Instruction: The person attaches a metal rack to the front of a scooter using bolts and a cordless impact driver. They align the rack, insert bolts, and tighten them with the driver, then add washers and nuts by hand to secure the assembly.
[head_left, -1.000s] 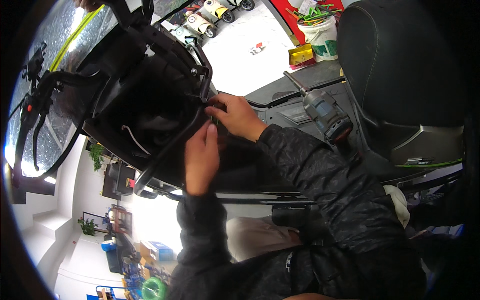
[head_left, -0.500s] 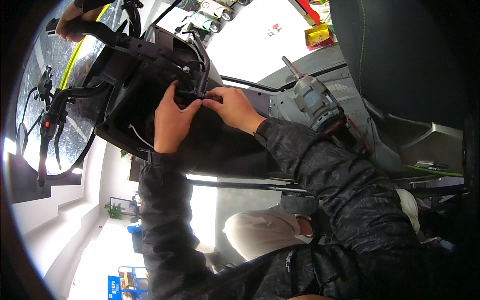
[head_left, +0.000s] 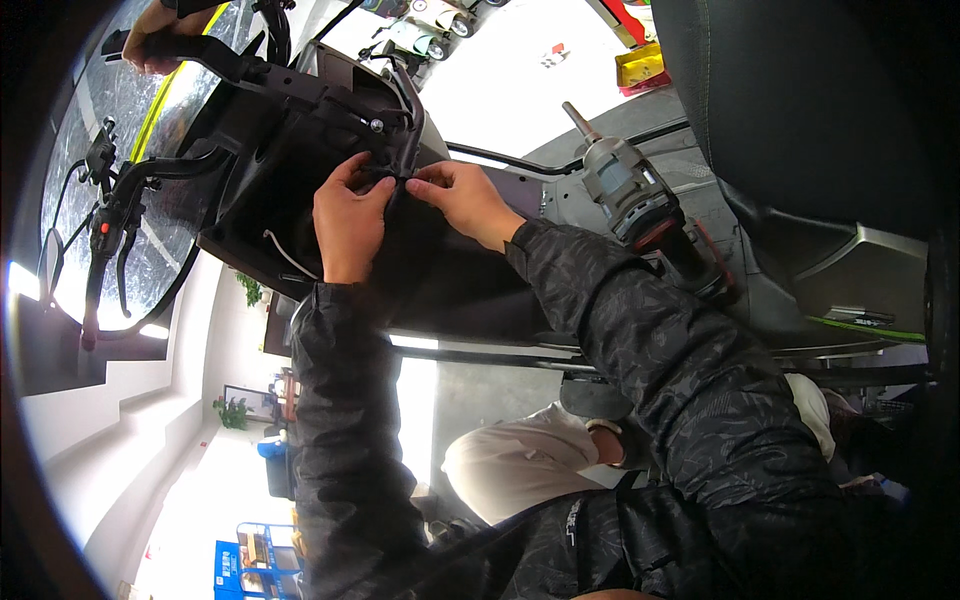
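Note:
My left hand (head_left: 350, 225) and my right hand (head_left: 468, 206) meet at the lower end of a dark curved bar (head_left: 407, 125) on the front of a scooter-like vehicle. Both hands are closed in a pinch, thumbs facing each other. Whatever sits between the fingertips is small and dark, and I cannot make it out. Below them spreads the black front panel (head_left: 460, 290). A thin pale cable (head_left: 278, 246) pokes out left of my left wrist. To the right of my right hand, a cordless impact wrench (head_left: 632, 190) with a long socket lies on the footboard.
Another person's hand (head_left: 160, 45) grips the bar at the upper left. The handlebar (head_left: 105, 235) and a clear windshield (head_left: 150, 215) stand at the left. A black seat (head_left: 800, 110) fills the upper right. A yellow-and-red box (head_left: 642, 70) rests on the floor beyond.
The whole view has shifted slightly. Both hands stay pinched at the same spot on the bar, with the fingers a little rearranged. The impact wrench lies where it was.

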